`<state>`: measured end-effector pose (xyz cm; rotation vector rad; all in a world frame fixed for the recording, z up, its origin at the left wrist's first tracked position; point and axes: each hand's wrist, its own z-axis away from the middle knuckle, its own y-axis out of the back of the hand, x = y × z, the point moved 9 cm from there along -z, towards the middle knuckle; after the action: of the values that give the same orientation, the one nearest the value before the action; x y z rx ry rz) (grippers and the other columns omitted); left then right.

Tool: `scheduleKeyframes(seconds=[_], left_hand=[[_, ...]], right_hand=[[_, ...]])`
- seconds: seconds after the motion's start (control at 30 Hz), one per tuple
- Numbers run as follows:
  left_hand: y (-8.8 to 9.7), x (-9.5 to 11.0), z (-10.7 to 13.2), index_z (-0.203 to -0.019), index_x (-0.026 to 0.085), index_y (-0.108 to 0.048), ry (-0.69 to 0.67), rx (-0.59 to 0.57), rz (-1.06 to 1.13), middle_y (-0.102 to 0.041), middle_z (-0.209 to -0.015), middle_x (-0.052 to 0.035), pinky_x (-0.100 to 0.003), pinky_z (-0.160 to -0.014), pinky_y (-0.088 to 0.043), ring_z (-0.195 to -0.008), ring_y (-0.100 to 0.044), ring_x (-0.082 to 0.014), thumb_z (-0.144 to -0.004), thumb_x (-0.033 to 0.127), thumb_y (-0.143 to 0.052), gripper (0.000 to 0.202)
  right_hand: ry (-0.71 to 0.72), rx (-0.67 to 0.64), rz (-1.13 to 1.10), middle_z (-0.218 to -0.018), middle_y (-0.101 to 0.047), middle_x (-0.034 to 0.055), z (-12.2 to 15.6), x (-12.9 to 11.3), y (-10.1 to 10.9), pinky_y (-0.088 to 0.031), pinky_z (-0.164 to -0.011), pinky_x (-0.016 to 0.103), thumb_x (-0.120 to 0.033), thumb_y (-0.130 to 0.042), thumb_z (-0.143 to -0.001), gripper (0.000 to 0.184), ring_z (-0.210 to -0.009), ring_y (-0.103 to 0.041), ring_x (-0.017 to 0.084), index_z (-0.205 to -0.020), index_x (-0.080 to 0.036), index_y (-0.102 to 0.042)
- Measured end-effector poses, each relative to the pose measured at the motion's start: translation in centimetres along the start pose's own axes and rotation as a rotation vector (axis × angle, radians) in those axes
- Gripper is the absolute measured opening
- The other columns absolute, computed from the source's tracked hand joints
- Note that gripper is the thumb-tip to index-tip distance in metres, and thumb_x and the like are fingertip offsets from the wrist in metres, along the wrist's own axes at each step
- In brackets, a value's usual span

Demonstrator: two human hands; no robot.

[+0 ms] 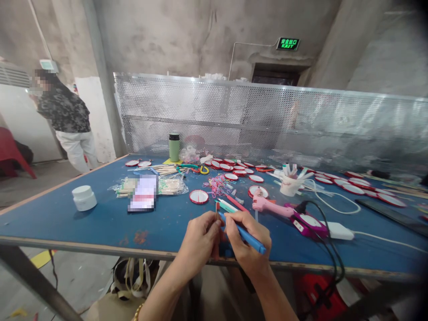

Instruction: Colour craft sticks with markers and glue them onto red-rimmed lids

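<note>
My right hand is closed around a blue pen-shaped tool, held like a pen with its tip toward my left hand. My left hand pinches a small, thin reddish piece that sticks up above the fingers; most of it is hidden, so its kind is unclear. Both hands meet close to the table's front edge. Just beyond them lie a white-and-teal pen and a red pen-like stick. A round red-rimmed disc with a pale face rests ahead of my left hand.
The blue table bears a white jar, a phone, bagged sticks, a green bottle and a cup of pens. A pink-handled device with cables lies right. Perforated metal panel stands behind; a person is far left.
</note>
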<state>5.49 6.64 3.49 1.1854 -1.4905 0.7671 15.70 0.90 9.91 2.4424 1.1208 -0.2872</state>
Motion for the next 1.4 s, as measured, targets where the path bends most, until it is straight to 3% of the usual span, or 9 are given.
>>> scheduleKeyframes(seconds=[1.4], left_hand=[[-0.01,0.1,-0.08,-0.068,0.02,-0.049,-0.006,0.002,-0.008,-0.048,-0.044,0.0067,-0.019,-0.038,-0.032,-0.034,-0.048,-0.0096,-0.092,0.031,-0.045,0.026]], right_hand=[[0.015,0.009,-0.015,-0.062,-0.063,-0.0041,0.13,0.0,0.02,-0.045,-0.053,0.02,-0.016,-0.057,-0.089,0.011,-0.05,-0.058,0.009,-0.082,-0.019,-0.064]])
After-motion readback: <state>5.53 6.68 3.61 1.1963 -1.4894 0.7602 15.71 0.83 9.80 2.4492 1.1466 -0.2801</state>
